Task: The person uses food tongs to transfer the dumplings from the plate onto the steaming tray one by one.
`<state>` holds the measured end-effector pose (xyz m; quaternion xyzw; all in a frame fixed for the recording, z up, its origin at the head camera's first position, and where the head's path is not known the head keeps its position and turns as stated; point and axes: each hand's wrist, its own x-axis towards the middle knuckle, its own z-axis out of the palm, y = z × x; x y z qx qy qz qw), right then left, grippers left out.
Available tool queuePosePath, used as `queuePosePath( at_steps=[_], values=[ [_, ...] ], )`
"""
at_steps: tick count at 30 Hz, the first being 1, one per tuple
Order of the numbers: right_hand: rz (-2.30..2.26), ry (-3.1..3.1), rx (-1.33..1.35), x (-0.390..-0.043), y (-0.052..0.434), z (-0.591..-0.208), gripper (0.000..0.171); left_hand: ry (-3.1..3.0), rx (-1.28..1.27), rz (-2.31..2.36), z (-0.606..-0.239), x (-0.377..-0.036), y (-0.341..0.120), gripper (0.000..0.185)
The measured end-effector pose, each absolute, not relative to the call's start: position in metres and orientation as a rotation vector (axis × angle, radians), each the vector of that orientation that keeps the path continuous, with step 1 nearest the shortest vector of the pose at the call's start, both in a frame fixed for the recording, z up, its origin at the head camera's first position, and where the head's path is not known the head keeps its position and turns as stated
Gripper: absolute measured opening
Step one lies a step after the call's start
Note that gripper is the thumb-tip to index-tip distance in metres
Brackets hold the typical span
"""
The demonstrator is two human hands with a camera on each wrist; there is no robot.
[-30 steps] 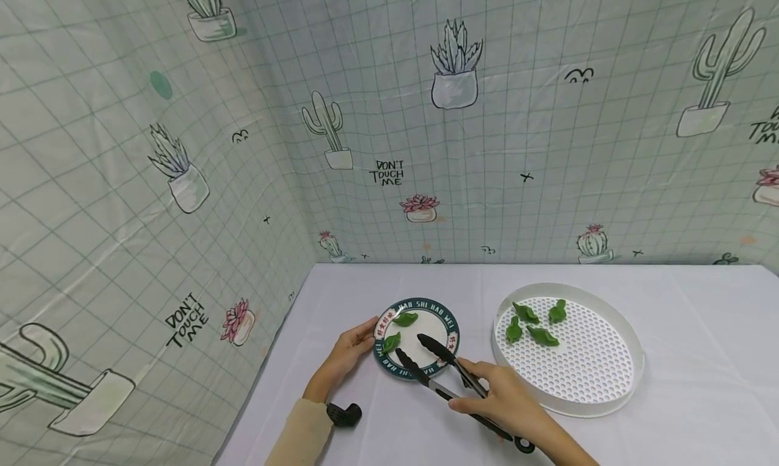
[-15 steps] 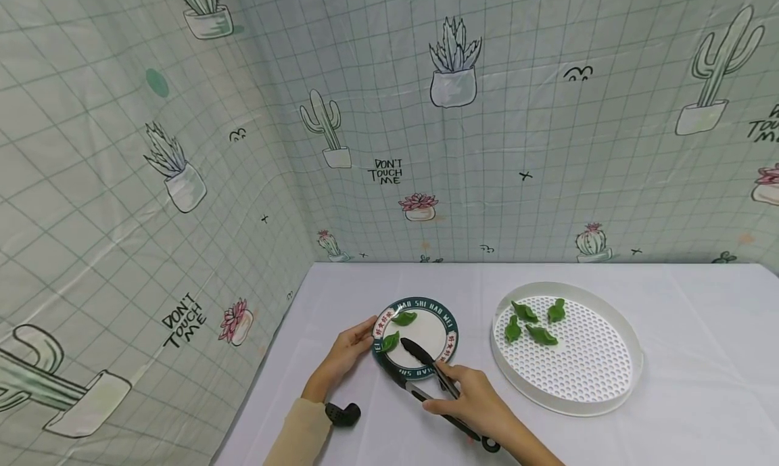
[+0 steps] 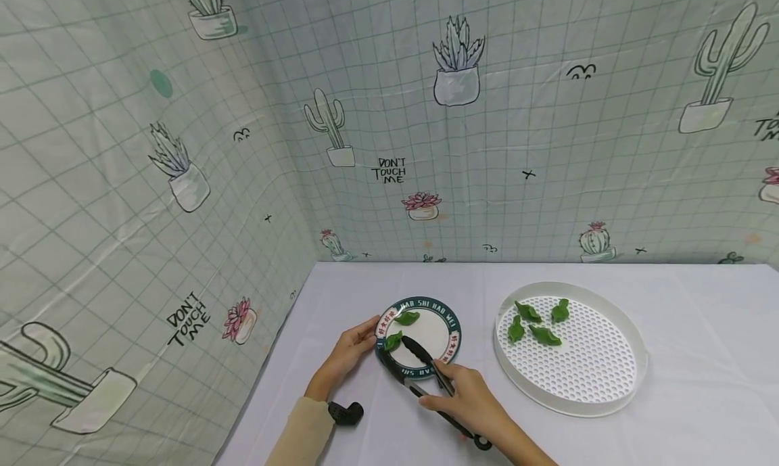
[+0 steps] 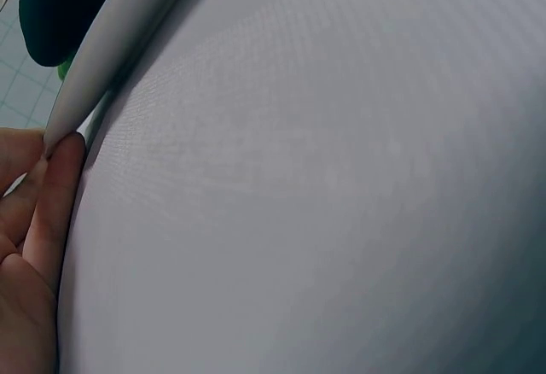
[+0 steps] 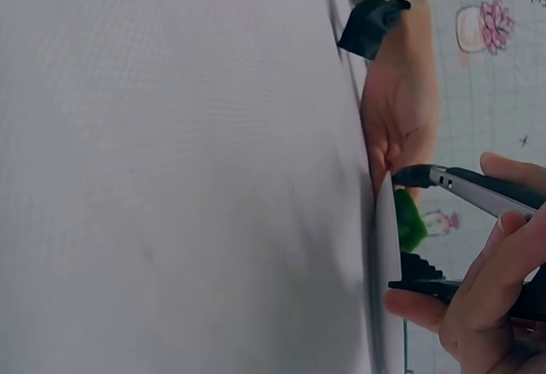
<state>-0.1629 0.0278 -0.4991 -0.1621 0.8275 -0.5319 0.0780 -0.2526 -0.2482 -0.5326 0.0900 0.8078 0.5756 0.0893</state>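
My left hand (image 3: 349, 350) holds the left rim of a round plate (image 3: 429, 325), white with a dark green lettered border. In the left wrist view, fingers (image 4: 58, 190) pinch the plate's edge. Two small, crinkled green pieces, leaf- or pepper-like, lie on the plate: one near the top (image 3: 406, 318), one at the left (image 3: 393, 341). My right hand (image 3: 471, 397) grips black-tipped tongs (image 3: 416, 350) over the plate. The tong arms are apart, their tips on either side of the left green piece; whether they touch it I cannot tell.
To the right stands a round white tray (image 3: 584, 358) with a perforated base and raised rim. Several similar green pieces (image 3: 544, 335) lie in its left part. A white cloth (image 3: 700, 358) covers the table; a cactus-print sheet (image 3: 517, 128) hangs behind and at left.
My right hand has moved the tongs left across the plate, bringing the tips around the left green piece. My left hand has stayed at the plate's rim.
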Motion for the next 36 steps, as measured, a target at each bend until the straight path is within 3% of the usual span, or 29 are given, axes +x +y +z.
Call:
queuePosePath(
  at_steps=[22,36],
  values=[
    [-1.542,2.505,-0.417,-0.155,0.041,-0.489,0.079,2.335,0.348,1.775,-0.535,-0.254,-0.25,0.049],
    [-1.587,2.507,-0.447,-0.158,0.023,-0.495,0.077,2.365,0.324,1.767,-0.537,-0.254,-0.249,0.049]
  ],
)
